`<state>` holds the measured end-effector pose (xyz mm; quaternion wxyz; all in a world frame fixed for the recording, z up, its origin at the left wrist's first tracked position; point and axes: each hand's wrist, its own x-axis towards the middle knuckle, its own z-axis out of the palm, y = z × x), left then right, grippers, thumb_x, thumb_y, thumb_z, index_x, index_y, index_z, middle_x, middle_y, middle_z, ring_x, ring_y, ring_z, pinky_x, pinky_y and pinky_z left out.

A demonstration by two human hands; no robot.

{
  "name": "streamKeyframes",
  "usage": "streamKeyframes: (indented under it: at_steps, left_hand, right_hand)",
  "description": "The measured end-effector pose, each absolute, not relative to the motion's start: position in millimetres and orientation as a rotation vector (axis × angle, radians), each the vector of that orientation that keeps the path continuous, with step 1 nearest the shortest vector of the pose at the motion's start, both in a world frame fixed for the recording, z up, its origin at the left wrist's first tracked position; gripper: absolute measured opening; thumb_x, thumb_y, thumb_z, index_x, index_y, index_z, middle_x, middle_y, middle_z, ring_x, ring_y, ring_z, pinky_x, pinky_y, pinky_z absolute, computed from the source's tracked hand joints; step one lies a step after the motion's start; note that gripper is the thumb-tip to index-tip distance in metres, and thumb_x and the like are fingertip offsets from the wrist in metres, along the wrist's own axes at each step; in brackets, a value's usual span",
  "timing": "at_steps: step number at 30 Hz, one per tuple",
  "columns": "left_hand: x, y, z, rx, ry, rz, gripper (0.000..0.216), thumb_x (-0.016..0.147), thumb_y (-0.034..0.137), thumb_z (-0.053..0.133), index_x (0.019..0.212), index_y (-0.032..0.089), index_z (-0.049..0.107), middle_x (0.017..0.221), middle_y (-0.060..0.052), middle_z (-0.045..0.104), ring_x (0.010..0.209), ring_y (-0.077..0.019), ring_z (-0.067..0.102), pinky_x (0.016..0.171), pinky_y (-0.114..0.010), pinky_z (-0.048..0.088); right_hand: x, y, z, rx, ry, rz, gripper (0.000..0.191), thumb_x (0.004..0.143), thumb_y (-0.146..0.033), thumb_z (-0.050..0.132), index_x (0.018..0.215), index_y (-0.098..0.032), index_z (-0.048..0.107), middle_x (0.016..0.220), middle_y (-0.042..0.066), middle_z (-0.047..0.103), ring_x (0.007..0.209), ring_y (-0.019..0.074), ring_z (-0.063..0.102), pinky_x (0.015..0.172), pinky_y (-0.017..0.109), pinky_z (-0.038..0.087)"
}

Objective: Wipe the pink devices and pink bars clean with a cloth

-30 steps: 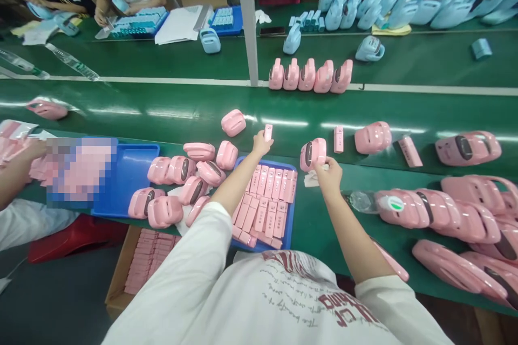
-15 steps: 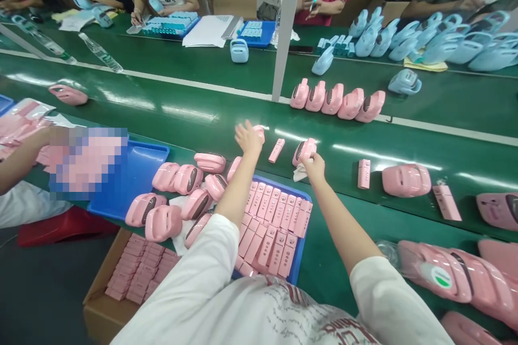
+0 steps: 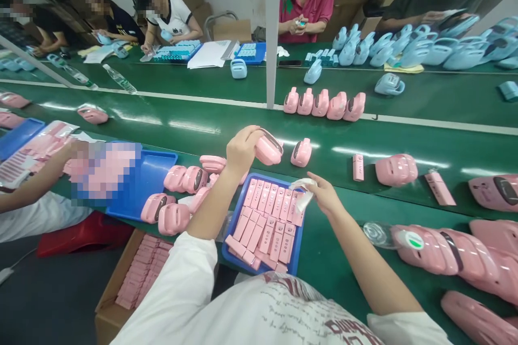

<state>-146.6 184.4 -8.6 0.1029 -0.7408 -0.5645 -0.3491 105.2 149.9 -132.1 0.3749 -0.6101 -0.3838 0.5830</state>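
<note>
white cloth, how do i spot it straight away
Find the blue tray of pink boxes just beyond the wearer's shirt. Near its far right corner, the right hand holds the white cloth. It is limp and white, unlike the rigid pink boxes nearby.

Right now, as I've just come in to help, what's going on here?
A person's left hand holds a pink casing, while the right hand holds a white cloth or tissue near a blue tray of oblong pink pieces. Another pink casing stands on the green surface beyond the right hand. Five more stand in a row farther back.
</note>
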Motion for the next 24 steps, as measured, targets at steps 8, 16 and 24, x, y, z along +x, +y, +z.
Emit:
streamKeyframes:
  at_steps: [8, 16, 24]
  left_hand:
    - [-97.7, 83.5, 63.8, -2.422, -1.015, -1.440, 0.024, 0.091, 0.011, 0.046, 0.102, 0.019, 0.065, 0.104, -0.005, 0.072, 0.099, -0.0124, 0.067, 0.085, -0.026, 0.055]
    - [-67.9, 27.2, 85.3, -2.476, -0.896, -1.459, 0.024, 0.091, 0.014, 0.050, 0.108, 0.023, 0.064, 0.109, -0.003, 0.071, 0.102, -0.0125, 0.067, 0.086, -0.026, 0.057]
    - [-32.9, 9.0, 67.6, -2.492, -0.915, -1.870, 0.023, 0.090, 0.014, 0.052, 0.107, 0.024, 0.062, 0.106, -0.002, 0.070, 0.099, -0.0136, 0.067, 0.086, -0.030, 0.055]
  right_hand:
    - [125.9, 79.9, -76.3, -1.390, -0.797, 1.800, 0.064, 0.070, -0.039, 0.072, 0.128, -0.022, 0.054, 0.078, 0.004, 0.071, 0.064, 0.0195, 0.066, 0.058, 0.034, 0.055]
    - [125.9, 26.4, -8.4, -1.115, -0.852, 1.690, 0.044, 0.069, -0.054, 0.070, 0.099, -0.022, 0.067, 0.090, 0.003, 0.071, 0.073, 0.0179, 0.065, 0.067, 0.032, 0.053]
    - [116.5, -15.5, 13.9, -0.755, -0.858, 1.750, 0.065, 0.066, -0.058, 0.070, 0.122, -0.027, 0.058, 0.126, 0.004, 0.061, 0.117, 0.0250, 0.056, 0.098, 0.039, 0.047]
